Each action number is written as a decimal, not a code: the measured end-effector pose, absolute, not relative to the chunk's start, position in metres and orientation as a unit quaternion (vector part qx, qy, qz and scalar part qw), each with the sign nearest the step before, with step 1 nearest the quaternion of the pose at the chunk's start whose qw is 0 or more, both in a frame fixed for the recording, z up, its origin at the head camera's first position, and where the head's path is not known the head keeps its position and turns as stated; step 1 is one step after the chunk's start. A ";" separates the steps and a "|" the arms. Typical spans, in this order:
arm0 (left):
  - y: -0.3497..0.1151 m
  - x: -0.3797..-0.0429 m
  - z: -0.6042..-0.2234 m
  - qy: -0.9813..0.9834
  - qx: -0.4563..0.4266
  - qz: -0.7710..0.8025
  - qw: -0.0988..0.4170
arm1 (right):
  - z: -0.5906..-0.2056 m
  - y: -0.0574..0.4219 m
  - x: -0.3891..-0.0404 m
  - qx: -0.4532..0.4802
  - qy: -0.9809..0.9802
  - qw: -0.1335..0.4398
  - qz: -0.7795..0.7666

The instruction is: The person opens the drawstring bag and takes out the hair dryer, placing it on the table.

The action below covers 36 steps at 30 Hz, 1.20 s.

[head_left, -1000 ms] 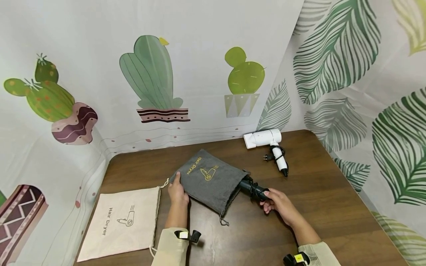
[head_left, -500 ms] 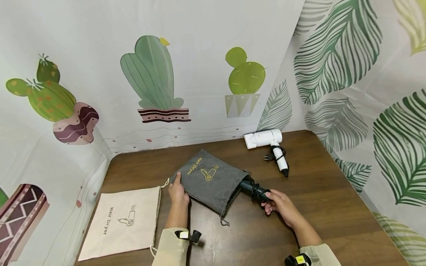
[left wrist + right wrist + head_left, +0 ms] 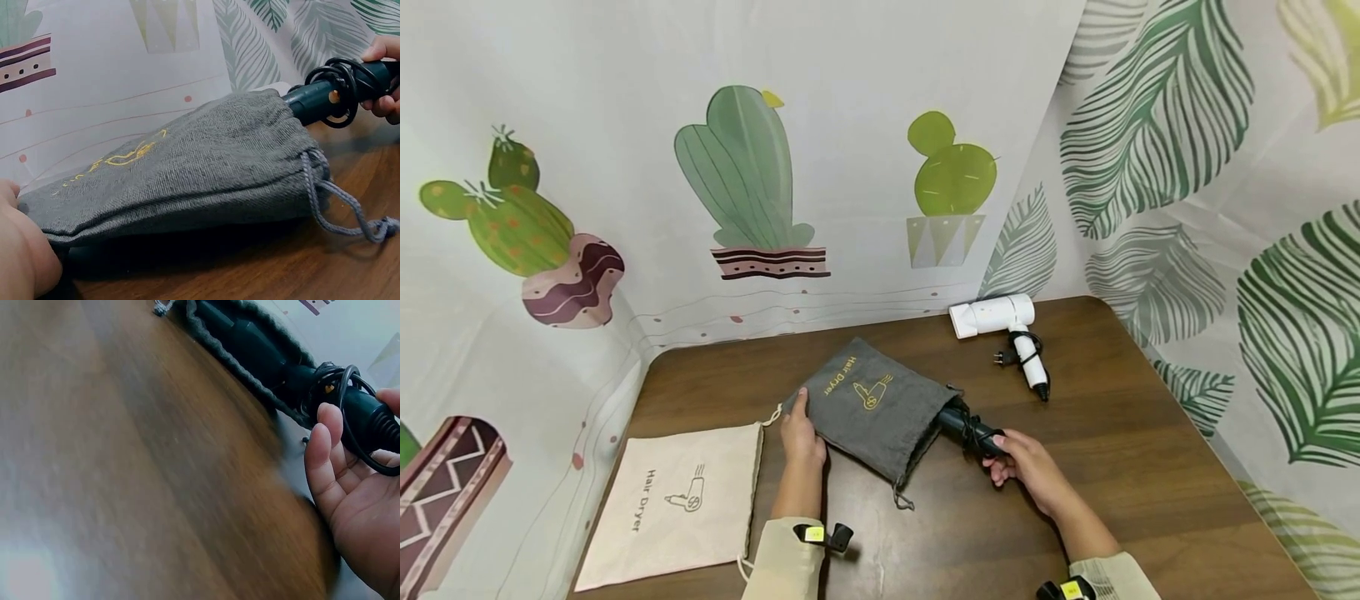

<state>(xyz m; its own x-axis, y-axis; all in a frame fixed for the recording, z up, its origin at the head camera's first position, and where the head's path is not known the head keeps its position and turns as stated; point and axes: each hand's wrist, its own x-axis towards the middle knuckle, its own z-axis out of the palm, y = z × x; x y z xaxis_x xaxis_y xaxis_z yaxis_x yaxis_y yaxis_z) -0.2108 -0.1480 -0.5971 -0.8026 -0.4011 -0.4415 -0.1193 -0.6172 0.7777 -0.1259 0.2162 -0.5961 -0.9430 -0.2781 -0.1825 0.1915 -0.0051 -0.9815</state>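
A grey drawstring bag [image 3: 880, 408] with yellow "Hair Dryer" print lies tilted in mid-table. My left hand [image 3: 801, 429] grips its closed lower end, thumb on top of the cloth. From the bag's mouth, at the right, sticks the handle of a dark green hair dryer [image 3: 962, 427], with its black cord wound round it. The head of this dryer is inside the bag; the right wrist view shows part of its body [image 3: 256, 350] within the opening. My right hand [image 3: 1030, 462] pinches the handle's end between thumb and fingers. A grey cord [image 3: 350, 212] hangs from the bag's mouth.
Flat at the left of the wooden table [image 3: 1150, 467] lies a cream drawstring bag [image 3: 677, 504], also printed "Hair Dryer". A white hair dryer [image 3: 992, 315] with a black cord rests at the back right. Behind the table hangs a patterned cloth [image 3: 865, 167].
My right hand and the dryer's handle have shifted very slightly left, toward the bag. The left hand and the grey bag stay in place.
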 end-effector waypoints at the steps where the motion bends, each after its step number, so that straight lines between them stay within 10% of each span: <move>1: -0.149 -0.211 -0.597 -0.429 0.297 -0.850 0.077 | -0.596 0.215 -0.126 -0.029 0.685 0.165 -0.709; 36: -0.153 -0.212 -0.599 -0.453 0.261 -0.852 0.029 | -0.592 0.170 -0.148 0.001 0.670 0.143 -0.728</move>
<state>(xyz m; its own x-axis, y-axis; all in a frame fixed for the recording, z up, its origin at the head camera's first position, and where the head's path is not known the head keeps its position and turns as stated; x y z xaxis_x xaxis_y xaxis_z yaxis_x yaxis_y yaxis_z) -0.2117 -0.1534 -0.5990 -0.8619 -0.2861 -0.4187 -0.1872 -0.5878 0.7870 -0.1480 0.1700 -0.5923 -0.9591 -0.2067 -0.1933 0.2098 -0.0607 -0.9759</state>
